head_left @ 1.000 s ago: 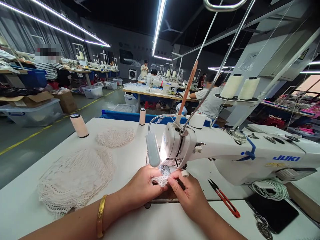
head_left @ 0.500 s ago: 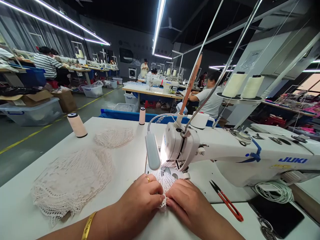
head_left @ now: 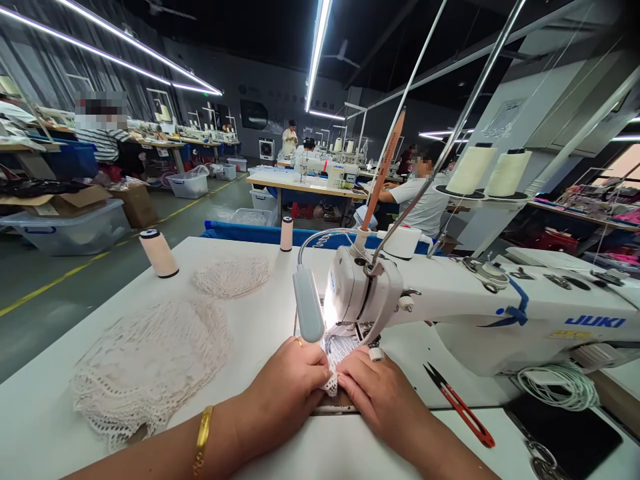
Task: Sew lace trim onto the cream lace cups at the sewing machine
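Left hand (head_left: 287, 387) and right hand (head_left: 377, 393) together, both pinching white lace piece (head_left: 336, 357) under sewing machine (head_left: 450, 303), lace pile (head_left: 145, 367) left, thread snips (head_left: 460, 405) right

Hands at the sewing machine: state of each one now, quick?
Left hand: closed, pinching the lace piece under the sewing machine.
Right hand: closed, pinching the same lace piece.

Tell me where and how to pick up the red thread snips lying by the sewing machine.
Grip the red thread snips by the red handle end toward the near table edge, coming from above. They lie flat, dark blades pointing toward the sewing machine, with bare table on both sides.
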